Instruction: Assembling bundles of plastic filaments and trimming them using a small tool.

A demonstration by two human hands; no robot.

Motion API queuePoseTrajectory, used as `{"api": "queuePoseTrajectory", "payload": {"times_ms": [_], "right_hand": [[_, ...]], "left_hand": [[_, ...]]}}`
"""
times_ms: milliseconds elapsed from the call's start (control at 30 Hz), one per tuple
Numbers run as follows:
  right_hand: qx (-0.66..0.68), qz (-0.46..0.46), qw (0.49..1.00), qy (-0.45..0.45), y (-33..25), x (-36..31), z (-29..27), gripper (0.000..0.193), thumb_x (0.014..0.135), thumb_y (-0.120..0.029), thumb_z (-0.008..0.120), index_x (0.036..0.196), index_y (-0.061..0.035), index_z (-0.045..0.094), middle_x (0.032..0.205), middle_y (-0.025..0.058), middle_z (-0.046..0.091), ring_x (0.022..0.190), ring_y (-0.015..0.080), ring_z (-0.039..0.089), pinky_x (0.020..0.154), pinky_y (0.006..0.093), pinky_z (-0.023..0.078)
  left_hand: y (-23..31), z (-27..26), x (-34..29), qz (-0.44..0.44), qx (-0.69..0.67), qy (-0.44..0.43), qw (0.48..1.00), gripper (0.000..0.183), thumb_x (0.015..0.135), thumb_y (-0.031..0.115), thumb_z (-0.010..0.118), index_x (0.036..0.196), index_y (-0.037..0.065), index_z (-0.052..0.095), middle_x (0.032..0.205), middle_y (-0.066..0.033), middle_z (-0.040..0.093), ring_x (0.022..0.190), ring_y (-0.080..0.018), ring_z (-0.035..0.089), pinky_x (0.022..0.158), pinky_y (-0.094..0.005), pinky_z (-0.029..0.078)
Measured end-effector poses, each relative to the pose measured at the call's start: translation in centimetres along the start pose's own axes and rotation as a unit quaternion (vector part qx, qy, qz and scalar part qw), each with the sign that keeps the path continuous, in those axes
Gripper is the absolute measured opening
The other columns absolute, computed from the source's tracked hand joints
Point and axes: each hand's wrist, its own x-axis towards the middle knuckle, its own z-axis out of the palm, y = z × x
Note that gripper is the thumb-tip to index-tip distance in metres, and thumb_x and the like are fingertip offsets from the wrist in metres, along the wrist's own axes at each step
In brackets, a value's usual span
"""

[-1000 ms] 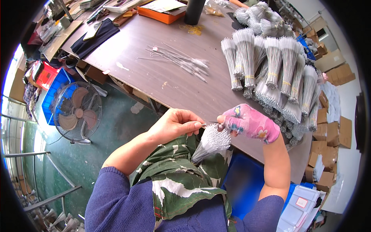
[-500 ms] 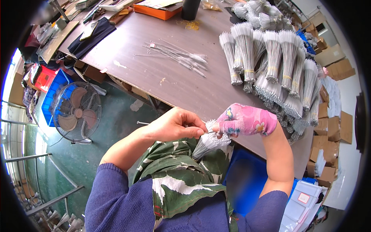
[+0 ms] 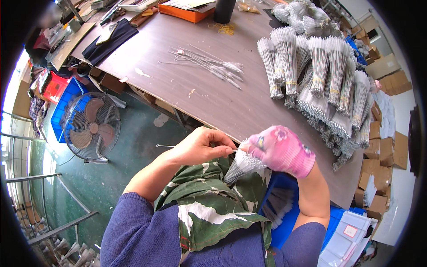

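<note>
On my right hand [image 3: 281, 150] sits a pink knitted cloth glove, matt and soft; my left hand [image 3: 202, 146] is bare; between them the bundle of thin wires [image 3: 242, 163] looks like pale, faintly shiny metal. The worktop [image 3: 178, 84] is smooth brown laminate with a dull sheen; the tied bundles [image 3: 320, 75] on it glint silvery; my apron [image 3: 209, 209] is matt printed cloth, my sleeves woolly blue knit.

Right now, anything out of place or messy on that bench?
Mostly tidy. The banded wire bundles are stacked together at the table's right end, but a loose handful of single wires lies scattered mid-table, unbundled. Yellow rubber bands lie loose near a dark cylinder. One stray wire sticks out past the table edge.
</note>
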Motion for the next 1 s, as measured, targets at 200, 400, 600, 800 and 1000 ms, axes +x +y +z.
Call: {"api": "queuePoseTrajectory", "payload": {"times_ms": [200, 400, 600, 800, 1000], "right_hand": [[0.322, 0.007, 0.947, -0.017, 3.1, 1.1, 0.5, 0.035, 0.089, -0.034, 0.058, 0.086, -0.0004, 0.068, 0.066, -0.0001, 0.06, 0.062, 0.0088, 0.052, 0.058, 0.027, 0.042], [0.529, 0.039, 0.847, 0.033, 2.0, 1.0, 2.3, 0.042, 0.093, -0.039, 0.052, 0.087, -0.0008, 0.067, 0.059, -0.003, 0.053, 0.05, 0.0027, 0.042, 0.045, 0.0163, 0.03], [0.6, 0.025, 0.8, 0.025, 1.9, 1.6, 3.3, 0.051, 0.095, -0.046, 0.043, 0.092, -0.001, 0.067, 0.059, -0.0032, 0.053, 0.044, 0.0028, 0.041, 0.041, 0.0156, 0.029], [0.664, 0.008, 0.747, -0.011, 2.0, 1.9, 4.0, 0.053, 0.095, -0.048, 0.04, 0.093, -0.0012, 0.065, 0.059, -0.0023, 0.053, 0.042, 0.0033, 0.042, 0.038, 0.0163, 0.028], [0.633, 0.041, 0.773, -0.011, 0.9, 1.4, 3.3, 0.054, 0.095, -0.05, 0.04, 0.092, -0.003, 0.066, 0.058, -0.002, 0.054, 0.04, 0.0029, 0.041, 0.037, 0.0154, 0.028]], "left_hand": [[0.7, 0.0, -0.2, 0.0, -0.129, 0.041, 0.991, 0.022, 0.091, 0.016, 0.06, 0.106, 0.001, 0.065, 0.081, 0.0008, 0.062, 0.072, -0.0045, 0.055, 0.066, -0.0198, 0.046], [-0.5, -1.0, -0.2, 0.064, -0.277, 0.137, 0.949, 0.018, 0.092, 0.019, 0.059, 0.103, 0.006, 0.063, 0.077, 0.0043, 0.057, 0.067, -0.0011, 0.048, 0.057, -0.0166, 0.04], [0.5, -1.1, 0.0, 0.12, -0.292, 0.232, 0.92, 0.015, 0.091, 0.019, 0.06, 0.1, 0.007, 0.063, 0.084, 0.0024, 0.062, 0.074, -0.0032, 0.055, 0.063, -0.0178, 0.044], [0.9, -1.1, -0.1, 0.151, -0.307, 0.281, 0.897, 0.011, 0.09, 0.01, 0.06, 0.099, 0.004, 0.061, 0.085, -0.0015, 0.06, 0.073, -0.0077, 0.055, 0.063, -0.0204, 0.045], [0.4, -0.5, 0.1, 0.154, -0.296, 0.26, 0.906, 0.014, 0.088, 0.015, 0.064, 0.098, 0.004, 0.063, 0.085, 0.0006, 0.063, 0.075, -0.0057, 0.057, 0.068, -0.0206, 0.048]]}}
